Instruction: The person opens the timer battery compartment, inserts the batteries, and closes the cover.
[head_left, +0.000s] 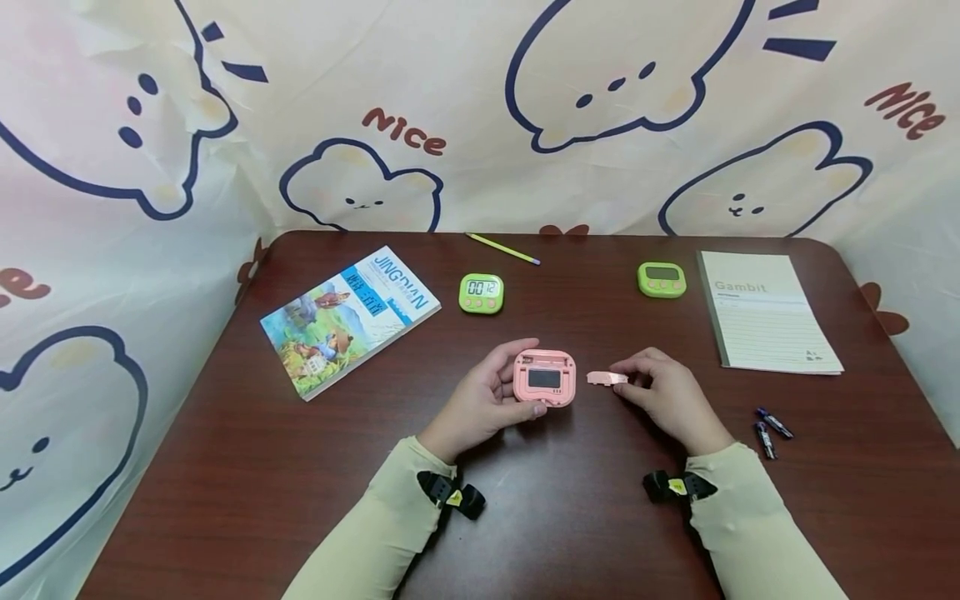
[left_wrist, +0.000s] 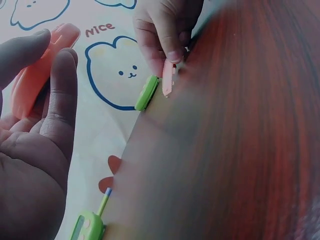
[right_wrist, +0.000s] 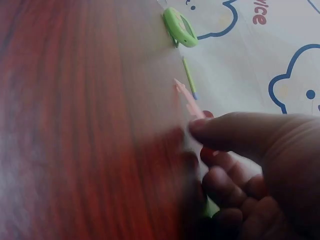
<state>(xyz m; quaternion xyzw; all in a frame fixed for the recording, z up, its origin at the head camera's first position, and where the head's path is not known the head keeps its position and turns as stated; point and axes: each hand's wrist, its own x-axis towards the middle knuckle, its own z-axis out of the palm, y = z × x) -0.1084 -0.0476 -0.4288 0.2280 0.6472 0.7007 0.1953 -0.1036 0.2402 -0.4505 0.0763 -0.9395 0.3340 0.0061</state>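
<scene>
My left hand [head_left: 483, 400] grips a pink digital timer [head_left: 545, 357] by its left side, thumb along the lower edge and fingers behind. A recessed slot runs along its top, above a dark rectangle. In the left wrist view the timer [left_wrist: 37, 80] appears edge-on between thumb and fingers. To its right, my right hand [head_left: 667, 400] pinches a small pink plastic cover [head_left: 603, 378] between thumb and fingertips, a short gap from the timer. The right wrist view shows this cover [right_wrist: 187, 97] as a thin strip pointing away from the thumb.
Two batteries [head_left: 765, 440] lie right of my right hand. Behind the hands are a green timer [head_left: 482, 294], another green timer [head_left: 662, 280] and a pencil [head_left: 502, 248]. A picture-covered book [head_left: 337, 333] lies at left, a notebook [head_left: 772, 312] at right, on the brown table [head_left: 570, 533].
</scene>
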